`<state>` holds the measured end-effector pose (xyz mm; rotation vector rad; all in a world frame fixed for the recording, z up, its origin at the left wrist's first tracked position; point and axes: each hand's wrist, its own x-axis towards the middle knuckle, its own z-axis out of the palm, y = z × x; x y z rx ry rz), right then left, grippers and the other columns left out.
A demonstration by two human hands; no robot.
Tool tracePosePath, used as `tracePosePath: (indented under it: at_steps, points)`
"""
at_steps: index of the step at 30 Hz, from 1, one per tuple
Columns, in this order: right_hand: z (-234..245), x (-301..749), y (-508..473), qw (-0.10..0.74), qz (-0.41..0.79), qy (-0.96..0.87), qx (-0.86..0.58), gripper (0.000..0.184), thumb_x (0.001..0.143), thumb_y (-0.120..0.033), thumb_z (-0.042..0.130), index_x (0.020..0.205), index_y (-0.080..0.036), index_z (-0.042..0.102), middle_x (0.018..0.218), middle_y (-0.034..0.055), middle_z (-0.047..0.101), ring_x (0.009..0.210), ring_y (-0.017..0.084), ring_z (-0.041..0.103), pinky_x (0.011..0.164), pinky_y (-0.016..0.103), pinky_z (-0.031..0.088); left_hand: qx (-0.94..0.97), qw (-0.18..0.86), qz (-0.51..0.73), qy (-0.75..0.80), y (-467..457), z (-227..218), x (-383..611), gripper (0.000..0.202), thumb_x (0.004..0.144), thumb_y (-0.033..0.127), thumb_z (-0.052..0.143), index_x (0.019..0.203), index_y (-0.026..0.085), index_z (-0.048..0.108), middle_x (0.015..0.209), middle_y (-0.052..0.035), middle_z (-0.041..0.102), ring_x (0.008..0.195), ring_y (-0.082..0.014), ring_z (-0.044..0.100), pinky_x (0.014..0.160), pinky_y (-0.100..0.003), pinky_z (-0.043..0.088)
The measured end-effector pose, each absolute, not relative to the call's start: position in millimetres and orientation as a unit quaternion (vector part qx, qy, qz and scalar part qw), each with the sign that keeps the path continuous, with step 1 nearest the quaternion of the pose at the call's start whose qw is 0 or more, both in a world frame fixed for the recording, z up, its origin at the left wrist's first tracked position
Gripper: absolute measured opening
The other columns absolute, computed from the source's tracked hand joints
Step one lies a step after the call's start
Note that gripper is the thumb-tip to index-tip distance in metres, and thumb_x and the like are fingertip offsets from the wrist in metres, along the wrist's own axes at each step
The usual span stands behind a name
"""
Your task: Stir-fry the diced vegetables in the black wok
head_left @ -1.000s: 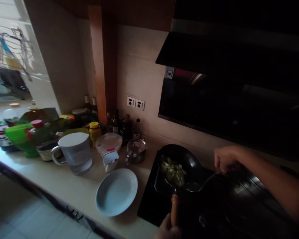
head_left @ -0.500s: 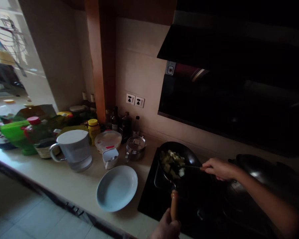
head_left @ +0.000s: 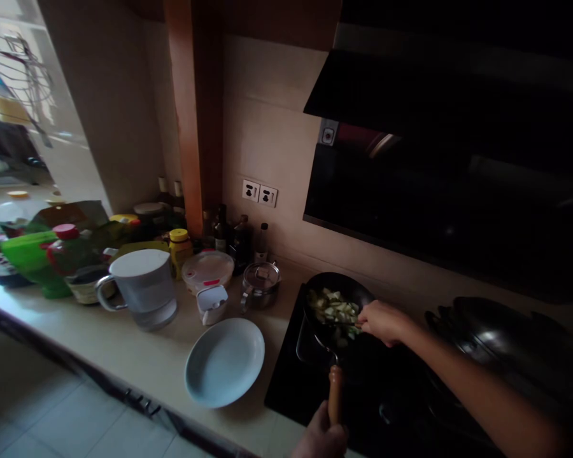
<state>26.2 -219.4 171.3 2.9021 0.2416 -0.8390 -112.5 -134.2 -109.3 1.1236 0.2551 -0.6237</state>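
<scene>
A black wok [head_left: 358,296] sits on the dark stove [head_left: 296,388], with pale green chopped vegetables [head_left: 334,305] in it. My left hand [head_left: 321,439], at the bottom edge, is closed round the wok's wooden handle [head_left: 335,394]. My right hand [head_left: 384,321] reaches over the wok's right rim and is closed on a thin dark utensil [head_left: 348,323], whose end lies among the vegetables. An empty white plate [head_left: 225,362] lies on the counter just left of the stove.
Left of the plate stand a white jug [head_left: 143,289], a small steel lidded pot [head_left: 260,285], a round lidded container [head_left: 207,270], bottles [head_left: 241,238] and jars along the wall. A second dark wok [head_left: 501,331] rests at the right. A black hood [head_left: 410,95] hangs overhead.
My right hand has moved left across the wok, carrying the utensil into the vegetables, which now lie more spread out. My left hand stays on the handle.
</scene>
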Motion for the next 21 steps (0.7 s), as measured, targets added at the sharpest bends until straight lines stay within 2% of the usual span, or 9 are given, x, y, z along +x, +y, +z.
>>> tracePosePath:
  at_steps: [2,6,10,13,16,21]
  points:
    - [164,28,-232,0.035,-0.267,0.067,0.961,0.024,0.081,-0.011,0.048,0.063,-0.019,0.061,0.032,-0.0070,0.034,0.032,0.011,0.043,0.043,0.022,0.035,0.514,0.799,-0.288,0.120,-134,-109,-112,0.055,0.068,0.031,0.072,0.115,0.014,0.049,0.062,0.0042,0.051,0.053,-0.0101,0.051,0.053,-0.022,0.038]
    - [174,26,-270,-0.025,-0.297,0.035,0.954,0.025,0.088,-0.019,0.039,0.068,-0.021,0.054,0.033,-0.0049,0.041,0.031,0.012,0.040,0.038,0.023,0.031,0.490,0.809,-0.303,0.118,-129,-105,-114,0.064,0.069,0.032,0.071,0.123,0.014,0.044,0.066,0.0031,0.054,0.057,-0.0120,0.055,0.056,-0.023,0.041]
    - [198,10,-274,-0.019,-0.299,0.039,0.953,0.024,0.088,-0.025,0.040,0.068,-0.021,0.053,0.035,-0.0040,0.043,0.033,0.012,0.041,0.039,0.023,0.031,0.480,0.809,-0.321,0.109,-125,-103,-115,0.066,0.068,0.035,0.073,0.124,0.015,0.043,0.068,0.0023,0.055,0.056,-0.0122,0.055,0.055,-0.024,0.041]
    - [203,1,-252,-0.022,-0.337,0.079,0.938,0.023,0.086,-0.024,0.042,0.065,-0.021,0.051,0.037,-0.0041,0.044,0.034,0.012,0.043,0.038,0.022,0.032,0.501,0.799,-0.314,0.110,-128,-103,-114,0.059,0.068,0.035,0.072,0.118,0.015,0.047,0.064,0.0031,0.053,0.054,-0.0117,0.053,0.054,-0.024,0.039]
    - [179,9,-227,-0.046,-0.343,0.090,0.934,0.027,0.089,-0.023,0.039,0.064,-0.021,0.051,0.036,-0.0037,0.045,0.032,0.012,0.043,0.037,0.021,0.033,0.526,0.787,-0.299,0.120,-131,-104,-113,0.054,0.068,0.033,0.073,0.112,0.014,0.049,0.061,0.0042,0.051,0.053,-0.0110,0.051,0.054,-0.023,0.038]
    - [118,40,-228,-0.118,-0.258,-0.040,0.958,0.045,0.092,-0.032,0.037,0.051,-0.018,0.050,0.033,0.0014,0.044,0.029,0.012,0.042,0.036,0.022,0.032,0.496,0.807,-0.302,0.111,-128,-100,-114,0.054,0.068,0.033,0.072,0.113,0.015,0.048,0.064,0.0034,0.053,0.056,-0.0113,0.054,0.055,-0.023,0.040]
